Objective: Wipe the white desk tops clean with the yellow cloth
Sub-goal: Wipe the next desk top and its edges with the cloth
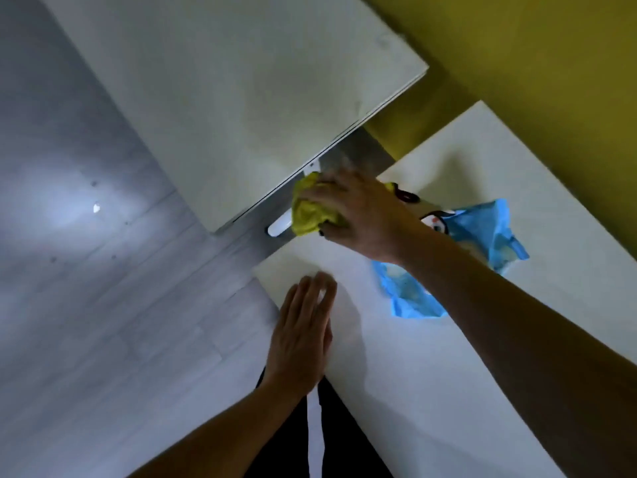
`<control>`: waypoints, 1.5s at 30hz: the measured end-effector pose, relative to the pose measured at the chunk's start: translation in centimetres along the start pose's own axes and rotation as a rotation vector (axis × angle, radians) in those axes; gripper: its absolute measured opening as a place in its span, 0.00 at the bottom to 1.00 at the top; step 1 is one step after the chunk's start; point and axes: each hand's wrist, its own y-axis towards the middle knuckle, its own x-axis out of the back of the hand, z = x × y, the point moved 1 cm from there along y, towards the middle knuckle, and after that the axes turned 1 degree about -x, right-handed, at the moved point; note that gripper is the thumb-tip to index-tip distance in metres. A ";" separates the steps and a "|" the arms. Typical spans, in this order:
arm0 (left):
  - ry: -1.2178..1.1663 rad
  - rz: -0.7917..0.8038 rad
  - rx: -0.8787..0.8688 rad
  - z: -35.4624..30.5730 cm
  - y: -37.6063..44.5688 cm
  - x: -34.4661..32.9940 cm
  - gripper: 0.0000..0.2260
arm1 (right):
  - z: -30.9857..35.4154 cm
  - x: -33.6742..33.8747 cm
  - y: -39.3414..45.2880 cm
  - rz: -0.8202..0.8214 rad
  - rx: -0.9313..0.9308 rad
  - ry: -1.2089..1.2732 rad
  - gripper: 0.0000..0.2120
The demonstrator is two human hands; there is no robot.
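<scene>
My right hand [358, 215] grips the crumpled yellow cloth [310, 210] at the far left edge of the near white desk top [431, 391], over the gap between the two desks. The cloth partly covers a small white object [278, 229] in that gap. My left hand [303, 332] lies flat, fingers together, on the near desk's left edge and holds nothing. A second white desk top [220, 81] stretches away beyond the gap.
A crumpled blue plastic bag [482, 236] with a packet showing a black-and-white picture [436, 220] lies on the near desk, partly under my right forearm. Grey wood-look floor [86, 288] is on the left. A yellow-green wall [534, 63] borders both desks on the right.
</scene>
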 end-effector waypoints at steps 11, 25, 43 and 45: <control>0.043 -0.064 0.050 0.0 -1.0 -2.2 0.29 | 5.3 -10.5 6.5 0.501 0.295 -0.086 0.26; 0.020 -0.114 0.047 -0.3 -0.5 -2.0 0.27 | -5.5 -4.5 5.4 0.457 0.127 -0.117 0.23; 0.053 -0.102 0.005 0.2 0.1 -1.4 0.28 | -14.9 0.6 1.3 0.185 -0.163 -0.227 0.29; 0.054 -0.129 0.011 0.1 1.2 -1.1 0.27 | -12.8 -0.8 1.2 0.157 -0.084 -0.236 0.27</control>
